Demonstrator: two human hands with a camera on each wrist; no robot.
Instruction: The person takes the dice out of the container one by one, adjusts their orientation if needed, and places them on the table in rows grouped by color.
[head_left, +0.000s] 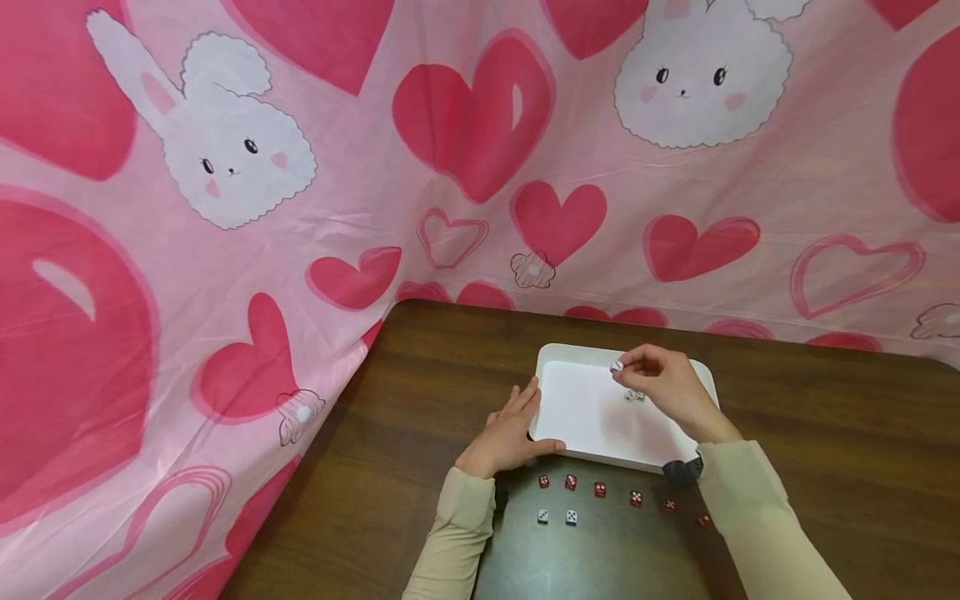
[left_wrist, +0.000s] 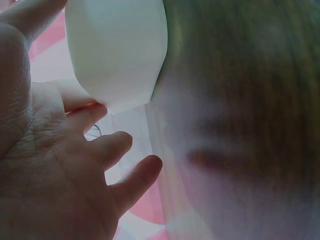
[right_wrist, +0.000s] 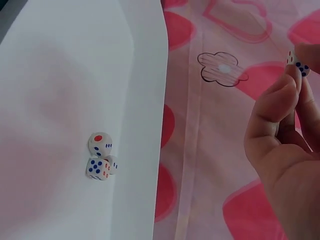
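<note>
A white die (head_left: 617, 367) with coloured pips is pinched between thumb and fingertips of my right hand (head_left: 670, 385), held above the tray. Below it, three white dice (right_wrist: 100, 157) sit clustered inside the shallow white tray (head_left: 573, 408), near one wall in the right wrist view. My left hand (head_left: 506, 431) touches the tray's left side near its front corner, the thumb along the front rim. Its fingers (left_wrist: 135, 182) are spread and relaxed in the left wrist view, with the tray between thumb and fingers.
In front of the tray, a row of several red dice (head_left: 600, 490) lies on the dark wooden table (head_left: 442, 367). Two white dice (head_left: 572, 517) lie nearer, below the row's left end. A pink cloth (head_left: 352, 200) with hearts and rabbits hangs behind and at the left.
</note>
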